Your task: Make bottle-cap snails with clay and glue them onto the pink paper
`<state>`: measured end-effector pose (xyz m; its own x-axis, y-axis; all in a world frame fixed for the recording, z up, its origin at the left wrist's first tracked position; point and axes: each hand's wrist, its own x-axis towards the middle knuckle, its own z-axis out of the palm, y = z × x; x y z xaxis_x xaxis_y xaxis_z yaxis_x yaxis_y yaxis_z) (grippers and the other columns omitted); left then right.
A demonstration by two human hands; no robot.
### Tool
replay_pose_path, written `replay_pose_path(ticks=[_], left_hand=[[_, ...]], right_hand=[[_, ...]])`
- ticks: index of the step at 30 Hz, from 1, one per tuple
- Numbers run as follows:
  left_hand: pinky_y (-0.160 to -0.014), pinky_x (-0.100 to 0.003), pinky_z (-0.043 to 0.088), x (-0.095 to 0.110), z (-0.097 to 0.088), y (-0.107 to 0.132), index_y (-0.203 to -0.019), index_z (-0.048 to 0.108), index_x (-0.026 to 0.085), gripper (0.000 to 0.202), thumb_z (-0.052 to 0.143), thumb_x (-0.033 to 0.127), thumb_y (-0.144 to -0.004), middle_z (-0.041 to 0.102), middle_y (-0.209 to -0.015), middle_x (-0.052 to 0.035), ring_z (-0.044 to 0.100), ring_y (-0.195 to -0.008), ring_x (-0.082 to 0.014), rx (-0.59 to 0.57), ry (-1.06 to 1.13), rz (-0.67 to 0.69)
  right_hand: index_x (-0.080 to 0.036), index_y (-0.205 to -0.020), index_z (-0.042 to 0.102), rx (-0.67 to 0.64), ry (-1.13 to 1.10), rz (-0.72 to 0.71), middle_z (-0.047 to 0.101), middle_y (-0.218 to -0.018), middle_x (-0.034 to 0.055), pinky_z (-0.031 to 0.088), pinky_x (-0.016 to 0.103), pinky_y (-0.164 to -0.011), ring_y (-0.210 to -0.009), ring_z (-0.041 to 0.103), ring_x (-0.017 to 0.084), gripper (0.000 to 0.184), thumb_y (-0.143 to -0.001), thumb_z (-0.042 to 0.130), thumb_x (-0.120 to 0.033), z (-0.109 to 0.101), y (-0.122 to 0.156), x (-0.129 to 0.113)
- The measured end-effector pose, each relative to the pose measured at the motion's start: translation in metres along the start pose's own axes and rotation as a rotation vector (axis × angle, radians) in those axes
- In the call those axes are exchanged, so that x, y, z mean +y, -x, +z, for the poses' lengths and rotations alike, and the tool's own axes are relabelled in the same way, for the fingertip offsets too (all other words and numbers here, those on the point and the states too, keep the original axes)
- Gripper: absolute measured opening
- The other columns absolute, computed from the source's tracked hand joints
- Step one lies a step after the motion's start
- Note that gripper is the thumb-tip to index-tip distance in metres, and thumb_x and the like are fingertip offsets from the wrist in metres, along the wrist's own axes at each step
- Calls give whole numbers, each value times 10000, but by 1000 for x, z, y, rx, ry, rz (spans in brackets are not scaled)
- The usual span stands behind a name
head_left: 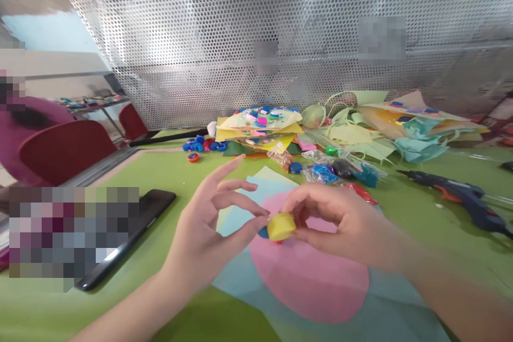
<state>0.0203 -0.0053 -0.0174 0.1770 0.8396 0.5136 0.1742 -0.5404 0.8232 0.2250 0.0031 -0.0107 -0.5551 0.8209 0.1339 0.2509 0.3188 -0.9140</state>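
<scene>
A yellow bottle cap (281, 226) is held between both hands above a pink paper circle (312, 278). My right hand (336, 222) pinches the cap from the right with curled fingers. My left hand (212, 224) touches the cap's left side with thumb and a fingertip, its other fingers spread upward. A bit of blue and red shows just under the cap. The pink circle lies on a light blue sheet (380, 315) on the green table (168, 171).
A black phone (132, 235) lies at the left. A dark blue glue gun (460, 197) rests at the right. Behind are piled coloured papers (260, 128), loose blue and red caps (202, 145), plastic bags (336, 171) and a perforated metal screen (256, 37). Red chairs (64, 147) stand left.
</scene>
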Motion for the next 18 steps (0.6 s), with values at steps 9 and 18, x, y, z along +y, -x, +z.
replay_pose_path(ticks=[9, 18], left_hand=[[-970, -422, 387, -1, -3, 2, -1291, 408, 261, 634, 701, 164, -737, 728, -727, 25, 585, -1014, -210, 5, 25, -24], [-991, -428, 380, 0, -3, -2, -1310, 388, 225, 646, 696, 181, -744, 729, -764, 8, 594, -1029, -213, -5, 74, -72]], right_hand=[[-231, -903, 570, -10, -69, 16, 638, -942, 5, 516, 308, -777, -859, 625, 148, 132, -788, 588, -169, 1, -2, -1], [-224, -929, 588, -2, -50, 14, 648, -950, 24, 527, 320, -776, -863, 632, 161, 153, -785, 590, -171, -1, -2, -1]])
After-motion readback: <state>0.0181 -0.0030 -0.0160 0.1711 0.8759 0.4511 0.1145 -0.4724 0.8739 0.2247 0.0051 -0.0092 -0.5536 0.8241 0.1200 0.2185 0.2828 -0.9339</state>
